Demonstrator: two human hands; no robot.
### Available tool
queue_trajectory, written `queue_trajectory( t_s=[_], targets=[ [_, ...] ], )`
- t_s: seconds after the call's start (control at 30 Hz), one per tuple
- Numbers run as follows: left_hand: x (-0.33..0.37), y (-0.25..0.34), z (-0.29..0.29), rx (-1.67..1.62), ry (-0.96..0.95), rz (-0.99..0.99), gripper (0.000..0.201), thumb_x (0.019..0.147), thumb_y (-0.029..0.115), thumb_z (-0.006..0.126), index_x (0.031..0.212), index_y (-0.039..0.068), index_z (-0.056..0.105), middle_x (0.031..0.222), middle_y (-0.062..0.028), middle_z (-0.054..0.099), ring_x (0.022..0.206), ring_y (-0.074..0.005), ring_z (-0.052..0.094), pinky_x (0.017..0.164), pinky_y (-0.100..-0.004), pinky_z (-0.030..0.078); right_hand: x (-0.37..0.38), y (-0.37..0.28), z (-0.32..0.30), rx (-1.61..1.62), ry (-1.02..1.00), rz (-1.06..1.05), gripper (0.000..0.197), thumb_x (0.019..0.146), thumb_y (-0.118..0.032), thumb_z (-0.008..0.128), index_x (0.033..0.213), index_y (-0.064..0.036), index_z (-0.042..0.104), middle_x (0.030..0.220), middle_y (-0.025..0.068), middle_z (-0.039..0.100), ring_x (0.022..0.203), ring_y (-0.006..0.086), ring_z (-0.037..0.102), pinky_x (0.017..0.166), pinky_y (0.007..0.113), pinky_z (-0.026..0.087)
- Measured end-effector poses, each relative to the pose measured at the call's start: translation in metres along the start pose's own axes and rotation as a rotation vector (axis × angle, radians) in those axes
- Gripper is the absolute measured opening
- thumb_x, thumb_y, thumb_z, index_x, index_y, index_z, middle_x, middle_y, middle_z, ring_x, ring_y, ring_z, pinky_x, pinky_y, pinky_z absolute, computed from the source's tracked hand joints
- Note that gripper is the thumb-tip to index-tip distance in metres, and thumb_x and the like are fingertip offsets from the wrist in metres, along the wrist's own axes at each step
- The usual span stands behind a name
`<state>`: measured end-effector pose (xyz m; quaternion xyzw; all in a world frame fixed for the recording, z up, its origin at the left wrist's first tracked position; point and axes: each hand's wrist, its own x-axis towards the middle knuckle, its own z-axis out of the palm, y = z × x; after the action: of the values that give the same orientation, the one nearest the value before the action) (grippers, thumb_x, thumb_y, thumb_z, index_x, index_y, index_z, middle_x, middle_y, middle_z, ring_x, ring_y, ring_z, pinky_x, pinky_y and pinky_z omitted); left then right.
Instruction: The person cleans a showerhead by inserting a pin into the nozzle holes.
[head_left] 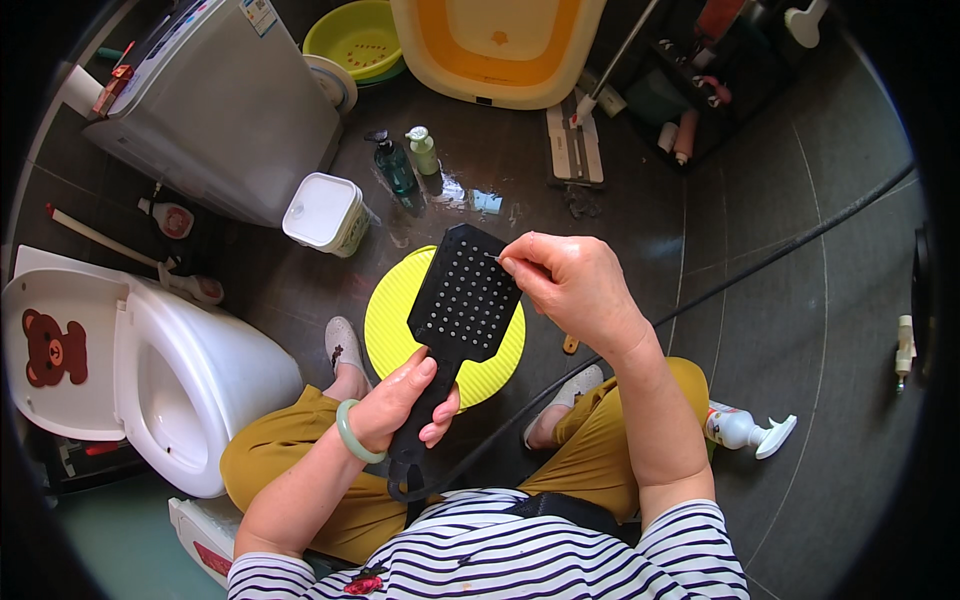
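My left hand point(395, 400), with a pale green bangle at the wrist, is wrapped round the handle of a black shower head point(462, 300). Its flat, squared face carries rows of small pale nozzles and is turned up toward me. The fingertips of my right hand point(560, 275) are pinched together at the face's upper right edge. A thin, light, pin-like sliver shows at those fingertips, too small to name. Beneath the shower head lies a round, ribbed yellow lid or stool top point(385, 315). A black hose point(740, 275) crosses the right side and runs down toward the handle's end.
On the left stand a toilet point(190, 370) and a grey washing machine point(220, 110). A white lidded bucket point(325, 215) and two pump bottles point(393, 165) are ahead on wet tiles. Farther off are a flat mop point(575, 150) and yellow tub point(500, 95). A spray bottle point(735, 428) sits right.
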<state>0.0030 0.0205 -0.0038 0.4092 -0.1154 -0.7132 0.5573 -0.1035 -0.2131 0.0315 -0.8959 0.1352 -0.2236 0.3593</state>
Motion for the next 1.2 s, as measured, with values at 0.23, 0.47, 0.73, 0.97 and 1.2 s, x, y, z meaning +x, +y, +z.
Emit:
queue_trajectory(
  t_s=[0.23, 0.47, 0.73, 0.97, 1.2],
  targets=[
    [0.000, 0.000, 0.002, 0.059, 0.064, -0.006, 0.043, 0.100, 0.051, 0.046, 0.117, 0.012, 0.040, 0.072, -0.0055, 0.051, 0.051, -0.0133, 0.050, 0.051, -0.0274, 0.047, -0.001, -0.001, -0.001, -0.046, 0.000, -0.003, 0.010, 0.087, -0.012, 0.066, 0.089, -0.0034, 0.070, 0.066, 0.0119, 0.065, 0.055, 0.0221, 0.063, 0.054, 0.030, 0.048],
    [0.002, 0.002, 0.006, 0.146, 0.104, 0.009, 0.037, 0.101, 0.046, 0.046, 0.115, 0.013, 0.038, 0.072, -0.0057, 0.052, 0.052, -0.0126, 0.051, 0.052, -0.0261, 0.048, -0.002, -0.004, -0.001, -0.087, -0.020, 0.050, 0.010, 0.085, -0.013, 0.065, 0.082, -0.0045, 0.067, 0.074, 0.0132, 0.068, 0.068, 0.0303, 0.067, 0.062, 0.037, 0.053],
    [0.005, -0.004, 0.003, 0.300, 0.138, 0.038, 0.031, 0.104, 0.037, 0.044, 0.121, 0.011, 0.037, 0.074, -0.0062, 0.052, 0.054, -0.0130, 0.052, 0.052, -0.0248, 0.047, -0.006, -0.008, 0.011, -0.383, 0.018, -0.052, 0.009, 0.085, -0.013, 0.065, 0.079, -0.0073, 0.062, 0.067, 0.0134, 0.064, 0.062, 0.0323, 0.065, 0.055, 0.039, 0.050],
    [0.008, -0.003, 0.001, 0.441, 0.190, 0.158, 0.031, 0.105, 0.030, 0.042, 0.127, 0.008, 0.037, 0.074, -0.0070, 0.052, 0.054, -0.0143, 0.051, 0.051, -0.0254, 0.046, 0.007, 0.010, 0.001, 0.063, -0.072, 0.156, 0.016, 0.088, -0.018, 0.062, 0.083, -0.0041, 0.065, 0.062, 0.0116, 0.063, 0.055, 0.0229, 0.065, 0.054, 0.036, 0.049],
    [0.014, -0.009, -0.003, 0.441, 0.274, 0.178, 0.023, 0.105, 0.026, 0.042, 0.117, 0.007, 0.039, 0.075, -0.0081, 0.053, 0.053, -0.0151, 0.051, 0.049, -0.0259, 0.044, -0.003, -0.003, 0.038, -0.256, 0.077, 0.035, 0.014, 0.088, -0.017, 0.060, 0.082, -0.0044, 0.062, 0.068, 0.0133, 0.067, 0.063, 0.0305, 0.067, 0.060, 0.041, 0.054]
  ],
)
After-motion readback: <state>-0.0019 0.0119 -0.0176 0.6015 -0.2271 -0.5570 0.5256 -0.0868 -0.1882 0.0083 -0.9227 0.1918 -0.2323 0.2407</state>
